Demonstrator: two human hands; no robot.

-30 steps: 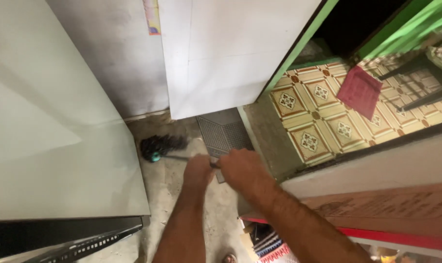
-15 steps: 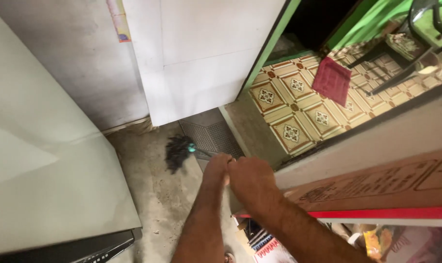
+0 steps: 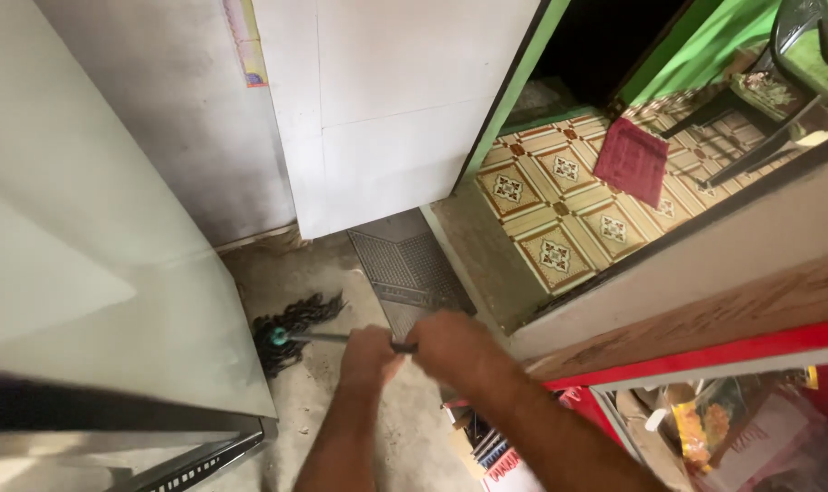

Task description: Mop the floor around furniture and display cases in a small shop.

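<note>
Mop [image 3: 297,330] with a dark, stringy head lies on the concrete floor [image 3: 341,273] beside a grey cabinet [image 3: 113,301], near a ribbed mat [image 3: 405,264]. Left hand [image 3: 368,351] and right hand [image 3: 450,344] both have their fingers wrapped around its thin handle. It looks light, the shaft stiff and the strands limp, best gripped along the shaft.

The mop handle [image 3: 341,338] is disappearing inside both hands, the left hand [image 3: 366,351] and right hand [image 3: 452,342], so its upper length is hidden. The dark mop head [image 3: 291,328] is tucking partly beneath the grey panel [image 3: 95,273]. The chair [image 3: 778,64] is being cropped by the top edge.
</note>
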